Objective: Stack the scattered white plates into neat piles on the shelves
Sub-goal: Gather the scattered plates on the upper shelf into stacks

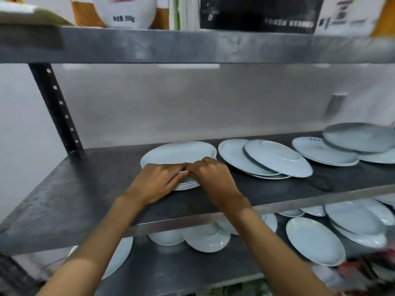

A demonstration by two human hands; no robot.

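A neat pile of several white plates (178, 153) stands on the middle metal shelf (89, 184). Both hands are at its near rim. My left hand (157, 181) lies over the rim with fingers along the pile's edge. My right hand (212, 178) has curled fingers on the top plate's rim, touching the left hand. To the right lie loose overlapping white plates (275, 159), one upside down, and a further loose group (324, 150) with an upturned plate (359, 136) on it.
The lower shelf holds more scattered white plates (314, 240) and small ones (206, 240), partly hidden under the middle shelf's front edge. The top shelf (192, 45) carries bags and boxes. A black upright post (56, 107) stands at the left.
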